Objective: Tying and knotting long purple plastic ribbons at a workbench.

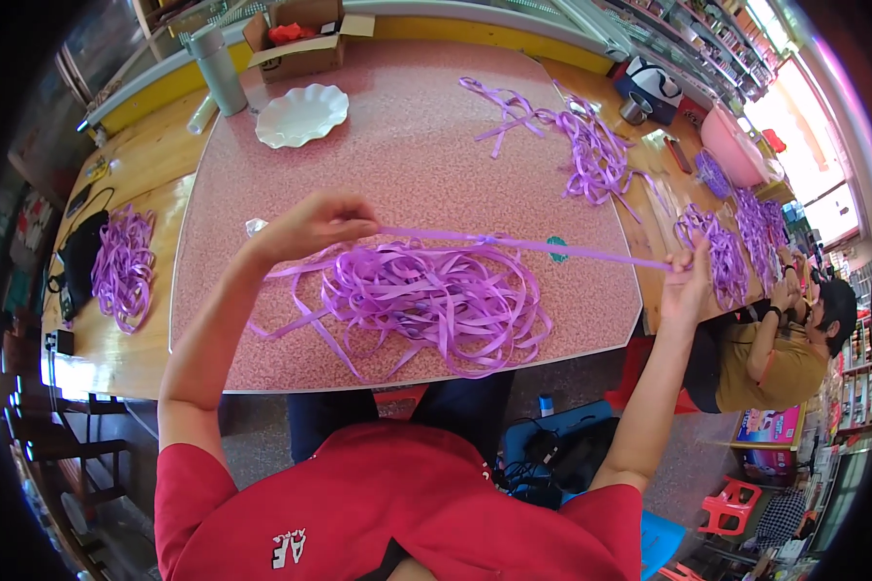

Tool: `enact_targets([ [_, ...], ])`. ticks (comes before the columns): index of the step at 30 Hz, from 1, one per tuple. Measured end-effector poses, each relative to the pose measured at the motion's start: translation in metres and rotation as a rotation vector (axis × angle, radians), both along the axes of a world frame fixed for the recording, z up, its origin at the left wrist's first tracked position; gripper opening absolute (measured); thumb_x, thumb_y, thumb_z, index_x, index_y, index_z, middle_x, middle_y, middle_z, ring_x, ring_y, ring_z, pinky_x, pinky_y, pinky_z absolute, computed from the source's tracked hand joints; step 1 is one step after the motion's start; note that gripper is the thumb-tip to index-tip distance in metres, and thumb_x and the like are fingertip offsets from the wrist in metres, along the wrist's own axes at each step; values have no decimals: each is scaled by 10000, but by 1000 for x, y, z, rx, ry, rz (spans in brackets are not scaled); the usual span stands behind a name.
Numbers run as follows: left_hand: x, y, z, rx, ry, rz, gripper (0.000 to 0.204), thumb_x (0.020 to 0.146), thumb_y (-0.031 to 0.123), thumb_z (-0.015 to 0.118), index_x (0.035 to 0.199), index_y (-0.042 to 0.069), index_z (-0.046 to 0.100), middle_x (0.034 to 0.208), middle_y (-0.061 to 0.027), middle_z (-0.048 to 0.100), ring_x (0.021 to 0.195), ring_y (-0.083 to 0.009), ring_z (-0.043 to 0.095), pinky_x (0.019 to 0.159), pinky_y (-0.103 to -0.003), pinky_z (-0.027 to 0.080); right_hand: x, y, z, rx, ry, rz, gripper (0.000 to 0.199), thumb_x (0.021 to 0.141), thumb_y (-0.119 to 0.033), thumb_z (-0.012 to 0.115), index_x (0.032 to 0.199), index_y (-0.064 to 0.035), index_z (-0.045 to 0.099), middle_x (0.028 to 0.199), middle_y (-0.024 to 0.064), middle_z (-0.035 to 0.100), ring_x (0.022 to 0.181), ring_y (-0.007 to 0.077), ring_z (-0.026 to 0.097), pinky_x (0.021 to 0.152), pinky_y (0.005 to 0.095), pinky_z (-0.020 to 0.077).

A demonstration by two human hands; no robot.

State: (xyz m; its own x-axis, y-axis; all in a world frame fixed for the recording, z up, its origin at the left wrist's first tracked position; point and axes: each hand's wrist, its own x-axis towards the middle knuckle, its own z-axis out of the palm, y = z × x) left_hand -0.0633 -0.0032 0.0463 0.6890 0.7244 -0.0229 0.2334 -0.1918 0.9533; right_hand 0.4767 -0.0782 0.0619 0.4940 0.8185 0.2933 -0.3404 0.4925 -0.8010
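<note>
- A single length of flat purple plastic ribbon [523, 244] was stretched taut and nearly level above the table, running from one hand to the other.
- The left hand [312, 225] had its fingers closed around the ribbon's left end, pinching it at the fingertips.
- The right hand [686, 281] was raised beyond the table's right edge, thumb and fingers pinched shut on the ribbon's right end.
- A loose heap of tangled purple ribbon [436, 302] lay on the table directly under the taut length, near the front edge, with stray ends trailing left.
- The pink speckled rectangular tabletop [407, 145] was bare between the heap and the far side; its front and right edges curved in the fisheye view.
- A white scalloped plate [300, 114] sat at the far left, with a grey cylindrical flask [219, 73] and an open brown cardboard box [305, 44] behind it.
- A second spread of purple ribbon [581, 145] lay at the far right corner, and a third bundle [121, 266] on the wooden bench to the left.
- A small teal object [557, 250] behind the taut ribbon was too small to identify.
- A seated person in a mustard shirt [775, 363] at the right was partly cut off by the rim.
</note>
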Motion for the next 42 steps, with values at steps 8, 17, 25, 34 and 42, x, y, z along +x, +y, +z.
enact_targets([
  [8,-29,-36,-23,23,53,170,199,951,188,668,1005,-3,672,784,-9,640,744,-72,563,664,-257,466,-49,33,-36,-507,-1523,-342,319,948,-241,636,1159,-7,680,1067,147,695,999,269,651,916,392,475],
  [17,18,-61,20,-50,-71,82,224,984,220,642,1052,7,660,846,33,624,772,-41,540,676,-226,449,-292,-2,3,-205,-982,691,178,893,-85,729,1040,11,699,896,64,701,759,116,652,688,248,517],
  [25,-16,-70,4,-277,-278,145,246,981,269,642,981,23,650,827,26,611,759,-62,568,707,-248,466,-291,-7,3,-282,-854,742,125,923,-102,709,984,6,702,829,31,662,638,59,572,575,210,463],
  [34,-7,-76,0,-313,-328,164,258,973,256,656,994,0,683,797,10,637,733,-70,573,657,-239,462,-328,-20,10,-67,-1043,583,183,854,-4,740,1036,-10,720,917,55,670,788,110,634,646,251,514],
  [42,-4,-85,-3,-265,-345,192,258,986,253,638,1014,0,673,806,2,636,723,-69,570,649,-236,464,-329,-23,8,188,-1141,403,127,830,32,740,947,-11,723,867,63,652,722,132,630,603,243,489],
])
